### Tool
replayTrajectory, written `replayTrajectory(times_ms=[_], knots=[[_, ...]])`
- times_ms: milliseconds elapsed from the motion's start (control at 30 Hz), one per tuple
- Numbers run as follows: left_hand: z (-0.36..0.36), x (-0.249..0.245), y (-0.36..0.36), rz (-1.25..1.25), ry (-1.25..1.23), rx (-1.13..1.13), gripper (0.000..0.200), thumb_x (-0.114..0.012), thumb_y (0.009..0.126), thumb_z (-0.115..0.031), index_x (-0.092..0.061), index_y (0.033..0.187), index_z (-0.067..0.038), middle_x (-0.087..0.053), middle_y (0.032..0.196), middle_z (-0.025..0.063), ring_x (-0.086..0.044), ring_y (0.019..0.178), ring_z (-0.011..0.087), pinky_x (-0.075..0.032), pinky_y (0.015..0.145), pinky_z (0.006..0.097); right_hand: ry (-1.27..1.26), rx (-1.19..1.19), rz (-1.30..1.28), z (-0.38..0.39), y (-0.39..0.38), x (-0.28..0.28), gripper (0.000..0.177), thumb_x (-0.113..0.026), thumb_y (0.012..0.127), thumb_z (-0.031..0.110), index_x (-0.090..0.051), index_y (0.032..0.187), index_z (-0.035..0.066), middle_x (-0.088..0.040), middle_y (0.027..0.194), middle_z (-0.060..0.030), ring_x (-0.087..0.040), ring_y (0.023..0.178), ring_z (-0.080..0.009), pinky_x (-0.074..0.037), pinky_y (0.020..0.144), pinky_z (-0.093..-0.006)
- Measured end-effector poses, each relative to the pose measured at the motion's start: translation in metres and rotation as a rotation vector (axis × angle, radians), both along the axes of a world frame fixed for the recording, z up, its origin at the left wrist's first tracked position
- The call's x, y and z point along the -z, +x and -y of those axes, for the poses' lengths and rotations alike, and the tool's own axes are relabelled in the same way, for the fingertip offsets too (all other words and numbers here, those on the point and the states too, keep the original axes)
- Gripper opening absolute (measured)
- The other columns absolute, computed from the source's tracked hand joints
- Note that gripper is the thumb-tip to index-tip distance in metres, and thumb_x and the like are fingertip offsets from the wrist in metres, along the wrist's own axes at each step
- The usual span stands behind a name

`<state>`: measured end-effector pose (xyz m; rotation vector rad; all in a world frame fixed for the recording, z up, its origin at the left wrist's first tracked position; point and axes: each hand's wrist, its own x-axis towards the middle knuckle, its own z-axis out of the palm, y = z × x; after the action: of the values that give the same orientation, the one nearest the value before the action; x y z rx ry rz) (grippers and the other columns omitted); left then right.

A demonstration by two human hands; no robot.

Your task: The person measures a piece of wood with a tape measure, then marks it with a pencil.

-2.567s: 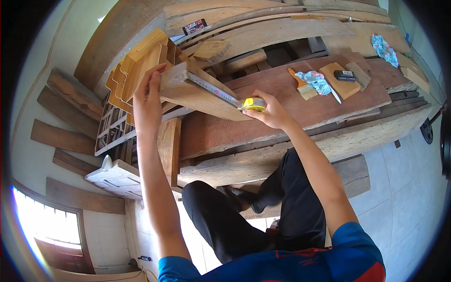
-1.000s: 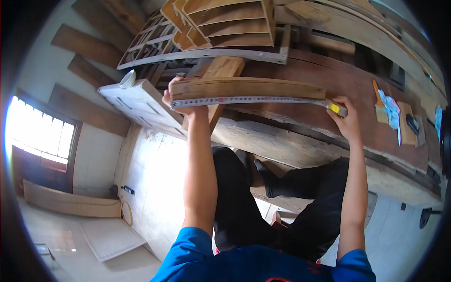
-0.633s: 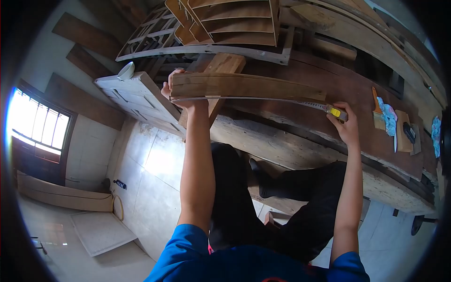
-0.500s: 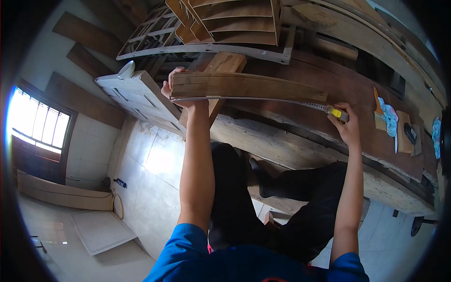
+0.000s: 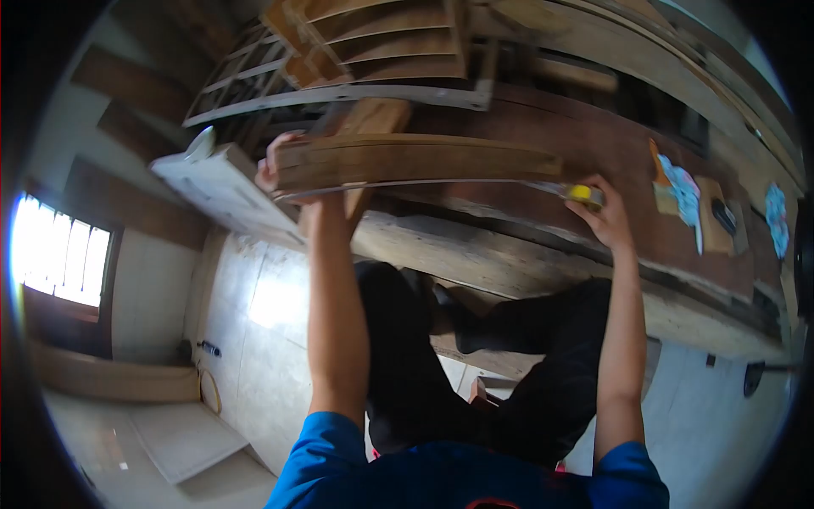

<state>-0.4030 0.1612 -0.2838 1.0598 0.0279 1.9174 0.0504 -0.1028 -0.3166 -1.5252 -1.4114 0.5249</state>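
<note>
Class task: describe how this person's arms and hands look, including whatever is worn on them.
The left arm and right arm are bare below short blue sleeves. The left hand and right hand wear no gloves. No watch, band or ring shows, though the picture is blurred.

Reaches away from the body with both arms, elbows almost straight, forearms bare below short blue sleeves. Clamps the left hand (image 5: 284, 170) at far left, fingers curled tight, wrist in line with the forearm and raised slightly higher than the other. Pinches with the right hand (image 5: 604, 216) at far right, fingers closed, thumb side up, back of the hand toward the camera. Holds the two hands well apart, roughly level.
</note>
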Motion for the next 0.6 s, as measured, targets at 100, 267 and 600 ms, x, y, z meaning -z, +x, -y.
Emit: replayTrajectory(times_ms=[100,267,600], knots=[[-0.012,0.010,-0.008,0.004,-0.020,0.082,0.063,-0.036,0.099,-0.059,-0.069,0.111,-0.007,-0.070,0.103,0.0120,-0.066,0.100,0.0300,-0.052,0.096,0.0496,-0.047,-0.003,0.042,-0.004,0.007,0.003,0.041,-0.090,0.084,0.028,-0.066,0.107,0.006,-0.071,0.099,-0.0054,-0.066,0.096,-0.0153,-0.051,0.089,-0.0322],[-0.015,0.008,-0.021,0.034,-0.066,0.282,0.062,-0.046,0.093,-0.061,-0.070,0.111,-0.007,-0.072,0.104,0.0145,-0.070,0.094,0.0336,-0.058,0.087,0.0513,0.170,0.026,0.078,-0.012,0.007,0.009,0.038,-0.088,0.086,0.025,-0.067,0.111,0.006,-0.073,0.104,-0.0068,-0.068,0.101,-0.0188,-0.052,0.091,-0.0332],[0.004,-0.016,-0.008,0.016,-0.180,0.055,0.059,-0.036,0.095,-0.052,-0.068,0.113,-0.005,-0.073,0.093,0.0181,-0.073,0.086,0.0350,-0.060,0.082,0.0519,0.091,0.328,0.006,0.003,0.023,0.006,0.039,-0.089,0.087,0.028,-0.067,0.109,0.003,-0.076,0.098,-0.0124,-0.071,0.092,-0.0176,-0.055,0.084,-0.0324]])
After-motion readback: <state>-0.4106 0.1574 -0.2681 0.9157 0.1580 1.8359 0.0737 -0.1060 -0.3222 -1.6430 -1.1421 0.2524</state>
